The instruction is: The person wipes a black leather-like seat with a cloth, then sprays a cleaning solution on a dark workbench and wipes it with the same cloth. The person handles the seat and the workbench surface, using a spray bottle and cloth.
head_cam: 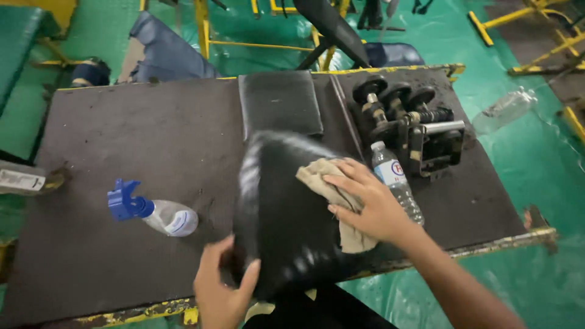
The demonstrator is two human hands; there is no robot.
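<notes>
A: From the head view, where is the black padded cushion (286,213)?

B: On the dark worktable (122,140), overhanging its near edge. Your left hand (222,289) curls around its lower corner; your right hand (365,204) lies flat, pressing a tan cloth (332,195) onto it.

A: How does it handle?

B: Probably bulky, soft and glossy-slick, so grip its edges.

Your right hand (372,204) presses a soft, matt beige cloth (332,195) on a glossy black vinyl cushion (286,219). The tabletop (152,140) looks rough, dark and matt. The spray bottle (155,210) and water bottle (399,183) are clear plastic; the dumbbells (402,113) dull metal.
</notes>
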